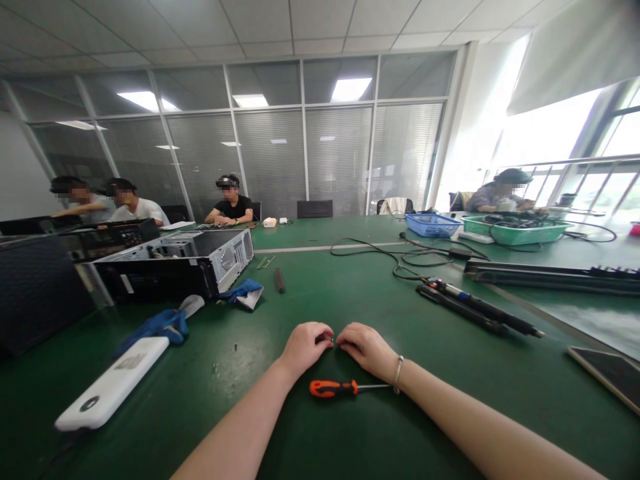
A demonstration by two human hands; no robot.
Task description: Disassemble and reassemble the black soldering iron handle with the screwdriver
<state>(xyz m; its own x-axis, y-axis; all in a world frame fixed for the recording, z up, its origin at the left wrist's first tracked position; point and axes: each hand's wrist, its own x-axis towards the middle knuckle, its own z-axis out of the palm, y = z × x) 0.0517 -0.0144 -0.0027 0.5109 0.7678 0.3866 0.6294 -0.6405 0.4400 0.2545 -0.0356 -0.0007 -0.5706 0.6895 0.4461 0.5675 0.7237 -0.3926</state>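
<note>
My left hand point(303, 345) and my right hand point(364, 347) rest on the green table point(350, 300), fingers curled, fingertips meeting in a pinch around something tiny that I cannot make out. A bracelet sits on my right wrist. Just in front of my wrists lies a small screwdriver with an orange handle point(333, 388), its shaft pointing right under my right wrist. Neither hand touches it.
An open computer case point(175, 263) lies at the left, with blue gloves point(160, 325) and a white flat device point(113, 383) near it. Black tools point(475, 308) and cables lie at the right, baskets point(517, 230) behind. A tablet point(607, 370) sits far right. Several people sit at the far side.
</note>
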